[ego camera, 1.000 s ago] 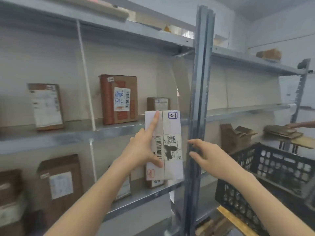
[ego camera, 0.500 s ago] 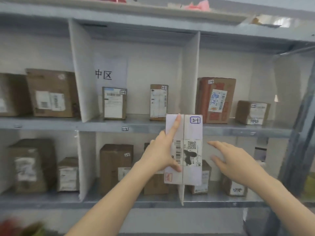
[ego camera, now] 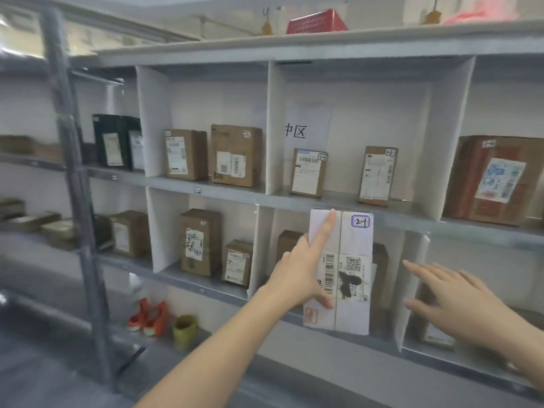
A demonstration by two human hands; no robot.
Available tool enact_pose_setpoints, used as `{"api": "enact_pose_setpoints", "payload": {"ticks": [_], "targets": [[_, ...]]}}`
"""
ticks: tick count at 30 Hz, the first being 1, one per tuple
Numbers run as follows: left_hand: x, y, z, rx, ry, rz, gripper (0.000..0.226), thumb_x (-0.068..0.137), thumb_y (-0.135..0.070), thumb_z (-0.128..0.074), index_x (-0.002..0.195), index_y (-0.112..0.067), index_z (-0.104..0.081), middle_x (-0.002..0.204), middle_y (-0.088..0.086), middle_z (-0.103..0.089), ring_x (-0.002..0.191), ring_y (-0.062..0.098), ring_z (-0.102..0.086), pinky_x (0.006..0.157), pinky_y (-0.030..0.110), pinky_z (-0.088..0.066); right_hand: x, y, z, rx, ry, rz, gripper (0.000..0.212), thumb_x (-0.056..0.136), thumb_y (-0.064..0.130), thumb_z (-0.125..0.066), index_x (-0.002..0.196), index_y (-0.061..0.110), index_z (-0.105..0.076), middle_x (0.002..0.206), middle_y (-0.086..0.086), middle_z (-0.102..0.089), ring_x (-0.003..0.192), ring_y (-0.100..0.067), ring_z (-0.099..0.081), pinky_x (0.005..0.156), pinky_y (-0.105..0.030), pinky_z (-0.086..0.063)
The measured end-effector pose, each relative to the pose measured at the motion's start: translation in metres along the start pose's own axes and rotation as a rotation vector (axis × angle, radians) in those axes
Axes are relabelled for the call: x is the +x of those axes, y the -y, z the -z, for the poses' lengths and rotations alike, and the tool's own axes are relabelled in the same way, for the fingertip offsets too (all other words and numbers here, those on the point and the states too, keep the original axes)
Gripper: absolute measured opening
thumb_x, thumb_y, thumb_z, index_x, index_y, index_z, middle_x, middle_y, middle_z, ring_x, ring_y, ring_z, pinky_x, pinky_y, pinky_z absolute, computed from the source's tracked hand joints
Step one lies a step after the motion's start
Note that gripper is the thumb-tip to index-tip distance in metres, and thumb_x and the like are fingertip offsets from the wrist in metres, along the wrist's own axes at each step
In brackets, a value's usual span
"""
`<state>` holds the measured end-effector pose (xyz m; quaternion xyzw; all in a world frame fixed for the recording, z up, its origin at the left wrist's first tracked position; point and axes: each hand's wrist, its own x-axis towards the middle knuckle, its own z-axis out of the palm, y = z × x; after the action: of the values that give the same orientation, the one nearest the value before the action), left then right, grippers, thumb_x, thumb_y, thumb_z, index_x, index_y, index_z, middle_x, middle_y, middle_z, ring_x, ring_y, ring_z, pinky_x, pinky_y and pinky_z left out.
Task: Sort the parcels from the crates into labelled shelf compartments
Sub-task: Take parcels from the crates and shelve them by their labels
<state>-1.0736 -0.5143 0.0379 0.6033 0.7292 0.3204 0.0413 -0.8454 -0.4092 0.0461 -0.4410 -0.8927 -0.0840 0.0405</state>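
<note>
Two bare hands are up in front of the grey metal shelving point(ego camera: 338, 201). Your left hand point(ego camera: 297, 275) grips a tall white parcel point(ego camera: 350, 245) by its left edge, index finger stretched up along the face and thumb pressed across the lower front beside the barcode. You hold the parcel upright in the air, in front of a lower-row compartment, and its top corner carries a boxed handwritten mark reading "2-1". A QR code and a black smudged patch sit on its label. Your right hand point(ego camera: 450, 295) is empty, fingers spread wide and flat, just right of the parcel and not touching it.

Behind the parcel, brown cartons stand partly hidden in that same compartment. White divider panels point(ego camera: 275, 128) split both rows. One compartment to the left holds a taped brown box point(ego camera: 200, 241) and a smaller box point(ego camera: 237, 262) beside it. On the upper row, two small labelled cartons point(ego camera: 308, 172) stand well apart under a paper sign point(ego camera: 297, 131) with two Chinese characters; right of them is a reddish-brown carton point(ego camera: 494, 178). A red basket point(ego camera: 316, 22) sits on the top shelf. Down on the floor, orange shoes point(ego camera: 148, 318) lie next to a yellow-green pot point(ego camera: 184, 329).
</note>
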Motion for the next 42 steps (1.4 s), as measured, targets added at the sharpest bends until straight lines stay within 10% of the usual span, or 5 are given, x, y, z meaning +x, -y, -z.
{"api": "enact_pose_setpoints", "payload": {"ticks": [24, 42], "targets": [[-0.135, 0.382, 0.289, 0.17, -0.249, 0.162, 0.15, 0.058, -0.019, -0.093, 0.133, -0.065, 0.029, 0.157, -0.006, -0.022, 0.129, 0.024, -0.047, 0.1, 0.047, -0.048, 0.132, 0.503, 0.027, 0.361, -0.107, 0.452, 0.07, 0.098, 0.048, -0.043, 0.153, 0.032, -0.002, 0.157, 0.008, -0.024, 0.141, -0.014, -0.03, 0.112, -0.029, -0.025], [-0.04, 0.632, 0.379, 0.152, -0.281, 0.124, 0.15, 0.057, -0.021, -0.093, 0.133, -0.066, 0.027, 0.155, -0.012, -0.021, 0.131, 0.02, -0.044, 0.099, 0.042, -0.046, 0.318, 0.725, -0.006, 0.445, -0.123, 0.457, 0.067, 0.099, 0.041, -0.045, 0.154, 0.028, -0.009, 0.156, 0.005, -0.028, 0.14, -0.017, -0.032, 0.111, -0.031, -0.028]]}}
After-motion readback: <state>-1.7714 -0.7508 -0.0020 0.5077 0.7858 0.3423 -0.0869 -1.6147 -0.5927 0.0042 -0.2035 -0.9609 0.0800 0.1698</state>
